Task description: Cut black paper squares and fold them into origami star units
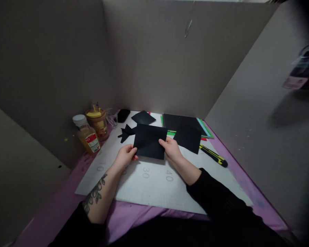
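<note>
A square sheet of black paper is held up over the white mat, between my two hands. My left hand pinches its lower left corner, thumb on top. On the right edge, my right hand grips the sheet with the thumb across its face. Behind it lies a folded or cut black paper shape with pointed ends, partly covered by the sheet. Another black square rests farther back, and one more black piece lies right of my right hand.
A yellow and black utility knife lies on the right of the white numbered mat. Coloured sheets are stacked at the back right. A glue bottle, a brown cup and a dark flat object stand or lie back left. Grey walls enclose the table.
</note>
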### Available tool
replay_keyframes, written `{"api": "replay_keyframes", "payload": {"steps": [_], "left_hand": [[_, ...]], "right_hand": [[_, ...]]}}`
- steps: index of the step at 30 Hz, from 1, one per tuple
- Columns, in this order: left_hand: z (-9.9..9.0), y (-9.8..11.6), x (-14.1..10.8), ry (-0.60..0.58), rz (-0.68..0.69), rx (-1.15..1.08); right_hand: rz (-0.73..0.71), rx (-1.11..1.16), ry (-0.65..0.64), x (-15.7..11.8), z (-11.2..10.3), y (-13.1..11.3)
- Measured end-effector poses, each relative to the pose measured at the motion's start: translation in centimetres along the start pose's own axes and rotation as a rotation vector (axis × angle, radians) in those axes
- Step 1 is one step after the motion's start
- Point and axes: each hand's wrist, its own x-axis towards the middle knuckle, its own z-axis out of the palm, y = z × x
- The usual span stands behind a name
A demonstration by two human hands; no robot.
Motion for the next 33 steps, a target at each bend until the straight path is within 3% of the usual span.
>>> {"api": "replay_keyframes", "payload": {"steps": [4, 8, 16, 22, 25, 27, 30, 33], "left_hand": [[0.0, 0.6, -0.4, 0.051, 0.049, -0.108], [0.5, 1.2, -1.1, -0.024, 0.090, -0.196], [0.6, 1.1, -1.4, 0.052, 0.178, -0.175], [0.3, 0.6, -1.0, 0.125, 0.118, -0.133], [0.1, 0.2, -0.4, 0.140, 0.107, -0.084], [-0.1, 0.5, -0.3, 0.121, 0.186, -0.104], [-0.4, 2.0, -0.9, 0.054, 0.322, -0.242], [-1.0, 3.9, -2.4, 0.015, 0.264, -0.324]], "right_hand": [[0.072, 0.123, 0.052, 0.3, -0.2, 0.4], [0.132, 0.197, 0.080, 0.5, -0.3, 0.6], [0.119, 0.200, 0.074, 0.4, -0.4, 0.8], [0.073, 0.170, 0.061, 0.3, -0.2, 0.0], [-0.012, 0.108, 0.025, -0.1, 0.0, -0.6], [-0.067, 0.017, -0.029, -0.6, 0.1, -1.1], [-0.091, -0.146, -0.158, -1.9, 0.3, -1.9], [-0.063, -0.227, -0.270, -3.6, 0.8, -2.8]]}}
